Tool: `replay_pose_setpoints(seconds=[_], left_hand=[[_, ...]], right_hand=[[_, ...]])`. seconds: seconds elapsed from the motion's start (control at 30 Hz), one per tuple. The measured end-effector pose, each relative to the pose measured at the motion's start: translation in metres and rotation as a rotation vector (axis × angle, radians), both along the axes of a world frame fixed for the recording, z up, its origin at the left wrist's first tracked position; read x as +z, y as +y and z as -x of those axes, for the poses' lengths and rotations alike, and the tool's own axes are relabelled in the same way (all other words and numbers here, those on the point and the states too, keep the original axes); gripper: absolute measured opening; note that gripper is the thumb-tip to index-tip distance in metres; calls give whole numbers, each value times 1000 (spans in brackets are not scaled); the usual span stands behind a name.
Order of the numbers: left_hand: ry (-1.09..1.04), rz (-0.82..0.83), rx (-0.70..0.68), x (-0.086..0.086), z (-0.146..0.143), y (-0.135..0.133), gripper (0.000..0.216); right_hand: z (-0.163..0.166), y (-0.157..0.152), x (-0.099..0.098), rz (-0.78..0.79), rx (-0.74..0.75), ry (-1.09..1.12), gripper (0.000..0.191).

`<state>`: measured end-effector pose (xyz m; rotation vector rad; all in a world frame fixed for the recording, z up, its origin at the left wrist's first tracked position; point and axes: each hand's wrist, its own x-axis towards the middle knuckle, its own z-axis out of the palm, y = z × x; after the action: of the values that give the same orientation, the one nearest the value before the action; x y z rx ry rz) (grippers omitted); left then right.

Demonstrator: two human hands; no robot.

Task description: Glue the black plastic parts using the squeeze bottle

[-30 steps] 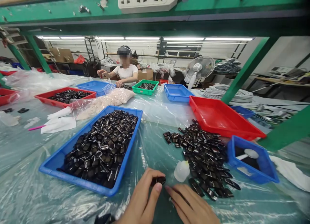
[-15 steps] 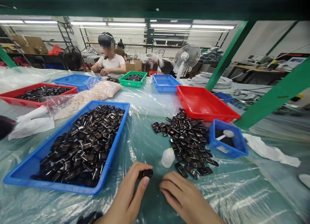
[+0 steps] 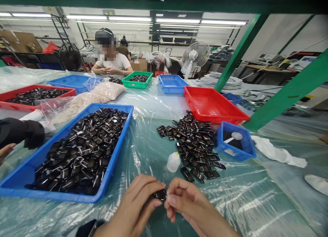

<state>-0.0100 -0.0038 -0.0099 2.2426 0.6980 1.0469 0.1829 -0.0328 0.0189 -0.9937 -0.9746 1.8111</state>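
Between thumb and fingers, my left hand (image 3: pixel 139 204) grips a small glossy black plastic piece (image 3: pixel 160 195), held above the green table covering. My right hand (image 3: pixel 186 202) is closed in a pinch right at the piece's right end; whatever its fingertips hold is too small to make out. Just beyond the hands stands a small white bottle (image 3: pixel 173 162) with a yellowish tip. Behind and right of it lies a loose pile of similar black pieces (image 3: pixel 197 141). To the left, a large blue tray (image 3: pixel 112 161) is heaped with more of them.
A red tray (image 3: pixel 215 105) and a small blue bin (image 3: pixel 237 151) with a white spoon (image 3: pixel 234 137) stand at right, near a green post (image 3: pixel 241 55). A bag of pale bits (image 3: pixel 107 91) lies behind the tray. Another person's dark sleeve (image 3: pixel 20 132) reaches in at left; a co-worker (image 3: pixel 112 61) sits opposite.
My right hand has come to the black piece and pinches at its end. The dark sleeve at left has moved further in. The view has shifted slightly.
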Motion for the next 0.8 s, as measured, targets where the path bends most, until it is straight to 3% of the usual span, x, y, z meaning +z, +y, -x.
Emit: replay_pose_setpoints(seconds=[0.2, 0.33, 0.4, 0.47, 0.53, 0.6, 0.67, 0.73, 0.8], left_hand=[[22, -133, 9, 2, -3, -3, 26], [87, -279, 29, 21, 7, -5, 29], [190, -385, 204, 36, 23, 0, 29], [270, -440, 602, 50, 43, 12, 28], [344, -505, 827, 57, 58, 26, 29], [382, -528, 815, 55, 58, 35, 36], [350, -444, 655, 45, 43, 35, 34], [363, -394, 485, 32, 19, 26, 27], [366, -346, 351, 21, -5, 14, 21]], right_hand=[[6, 0, -7, 76, 19, 54, 38], [5, -1, -9, -28, -49, -62, 40], [-5, 1, -6, -148, -192, -172, 36], [-19, 7, -3, -263, -361, -292, 33], [-30, 14, -2, -338, -478, -392, 35], [-35, 22, -5, -384, -502, -466, 49], [-32, 29, -10, -407, -447, -515, 63], [-28, 35, -14, -422, -382, -541, 55], [-28, 40, -14, -445, -375, -548, 35]])
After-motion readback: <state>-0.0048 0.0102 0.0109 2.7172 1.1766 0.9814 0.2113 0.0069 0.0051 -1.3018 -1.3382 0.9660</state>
